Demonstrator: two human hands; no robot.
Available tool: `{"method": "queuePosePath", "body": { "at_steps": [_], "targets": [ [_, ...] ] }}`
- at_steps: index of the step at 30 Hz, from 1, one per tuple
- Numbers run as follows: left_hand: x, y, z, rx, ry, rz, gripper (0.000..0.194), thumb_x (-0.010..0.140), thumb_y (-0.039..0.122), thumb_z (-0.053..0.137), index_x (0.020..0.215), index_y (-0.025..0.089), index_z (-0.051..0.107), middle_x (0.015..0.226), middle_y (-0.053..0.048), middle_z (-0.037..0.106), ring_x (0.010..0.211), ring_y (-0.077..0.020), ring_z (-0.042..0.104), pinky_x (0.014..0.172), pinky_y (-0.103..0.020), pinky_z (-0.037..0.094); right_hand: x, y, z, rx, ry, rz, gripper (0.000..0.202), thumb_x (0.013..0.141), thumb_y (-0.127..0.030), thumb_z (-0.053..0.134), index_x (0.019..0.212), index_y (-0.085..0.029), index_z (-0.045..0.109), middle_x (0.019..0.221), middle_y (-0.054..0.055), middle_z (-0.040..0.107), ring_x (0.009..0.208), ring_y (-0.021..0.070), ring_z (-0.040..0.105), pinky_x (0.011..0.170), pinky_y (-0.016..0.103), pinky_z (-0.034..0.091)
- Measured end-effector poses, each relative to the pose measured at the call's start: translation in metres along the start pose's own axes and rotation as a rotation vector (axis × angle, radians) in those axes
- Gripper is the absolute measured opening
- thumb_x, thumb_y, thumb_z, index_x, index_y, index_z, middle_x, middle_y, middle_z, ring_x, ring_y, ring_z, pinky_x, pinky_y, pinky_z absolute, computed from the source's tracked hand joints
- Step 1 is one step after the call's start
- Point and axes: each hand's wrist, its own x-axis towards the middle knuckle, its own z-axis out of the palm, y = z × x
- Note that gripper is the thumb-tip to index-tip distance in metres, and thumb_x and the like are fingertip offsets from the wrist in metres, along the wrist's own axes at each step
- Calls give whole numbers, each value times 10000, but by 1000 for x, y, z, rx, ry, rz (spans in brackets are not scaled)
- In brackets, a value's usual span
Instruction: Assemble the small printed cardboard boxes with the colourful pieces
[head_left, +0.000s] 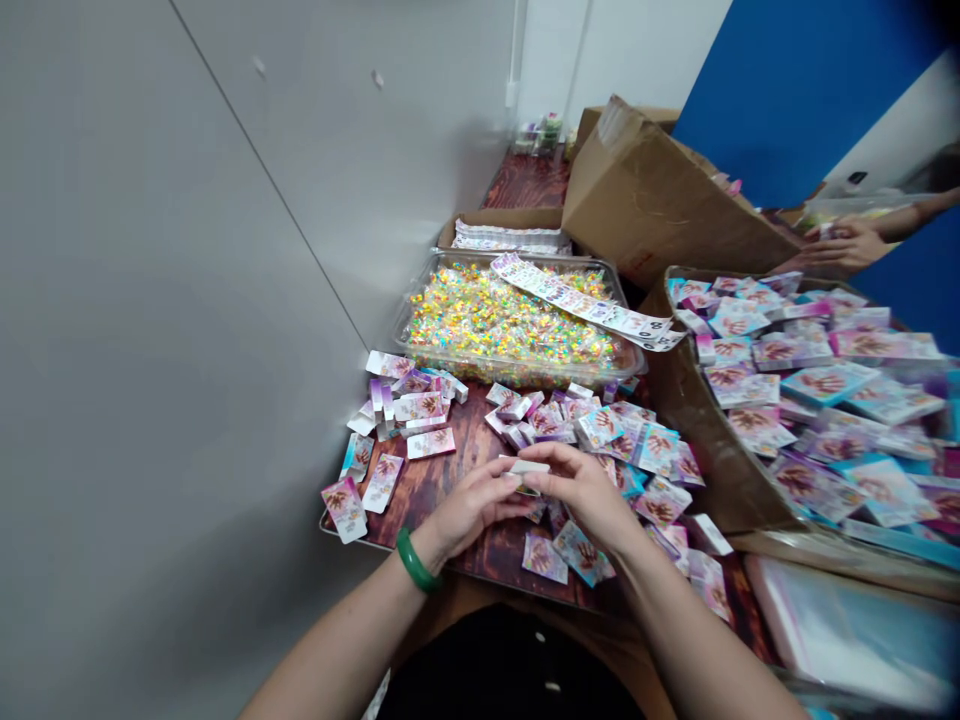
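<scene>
Both hands meet over the front of the dark red wooden table, closed on one small card box (529, 467) with a white edge facing up. My left hand (474, 503), below a green bangle (417, 560), grips the box from the left. From the right, my right hand (583, 490) pinches the same box with thumb and fingers. Most of its printed face is hidden by the fingers. Around my right hand lie many loose printed boxes (600, 428) in pink, purple and blue. Another loose group of boxes (420, 408) lies left of my hands.
Behind stands a clear plastic tub (420, 350) of small wrapped colourful pieces, with sticker strips (585, 305) across it. A carton (697, 440) full of boxes is at right, clear plastic bags (847, 620) below it. A grey wall (187, 350) borders the left. Another person's hand (847, 247) shows far right.
</scene>
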Motion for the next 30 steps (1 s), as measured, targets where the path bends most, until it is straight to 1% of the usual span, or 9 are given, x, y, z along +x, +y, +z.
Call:
{"method": "queuePosePath", "body": {
  "at_steps": [2,5,9,13,16,20,22,28,30],
  "targets": [
    [3,-3,0,-2,56,3,260,750,258,685,985,154,648,957,-67,660,838,-170,633,821,-337,488,1,3,6,-90,19,-61,219,662,-305,755,861,-223,716,839,21,698,771,186,625,719,315,492],
    [6,-5,-4,-31,81,6,230,773,274,669,965,150,644,908,-59,659,813,-159,632,839,-347,481,0,7,12,-247,80,-260,134,743,-277,685,858,-253,748,855,39,689,826,202,622,782,339,485],
    [5,-5,-9,-61,0,-38,267,807,320,650,1017,156,632,891,-65,656,828,-157,631,862,-347,462,-4,10,11,-345,93,-396,206,804,-234,621,952,-309,743,932,48,692,881,209,634,807,352,493],
    [4,-5,-7,-122,4,36,287,827,310,630,1085,186,616,992,-68,638,881,-149,607,852,-321,464,-8,10,12,-427,30,-482,290,808,-214,614,1054,-337,706,1072,39,682,996,227,620,891,379,474],
    [5,-8,-3,-159,20,67,280,841,345,606,1080,201,612,1004,-57,625,891,-144,591,844,-313,464,-7,9,15,-389,69,-447,257,802,-210,620,1014,-312,722,1047,44,696,986,232,625,886,389,477],
    [5,-10,1,-154,20,64,255,838,379,600,1008,189,616,877,-33,605,792,-120,570,755,-268,466,-4,5,17,-241,159,-236,148,730,-256,697,873,-237,730,867,54,721,792,223,650,736,361,514],
    [4,-9,4,-131,16,73,247,838,384,599,988,190,614,854,-26,588,763,-113,554,712,-248,456,-3,3,18,-176,191,-187,127,705,-281,717,815,-216,716,794,45,718,713,204,643,678,335,514],
    [4,-6,10,-53,56,111,288,812,408,619,989,181,620,902,-42,582,775,-120,537,690,-237,446,-2,0,18,-161,255,-244,120,725,-312,695,732,-194,716,719,32,721,683,193,659,656,316,527],
    [4,-7,10,-61,65,110,293,810,408,621,988,175,619,888,-48,583,762,-122,538,677,-237,448,-3,3,18,-229,262,-327,100,759,-285,664,761,-205,724,747,34,730,701,191,669,668,318,535]
  ]
}}
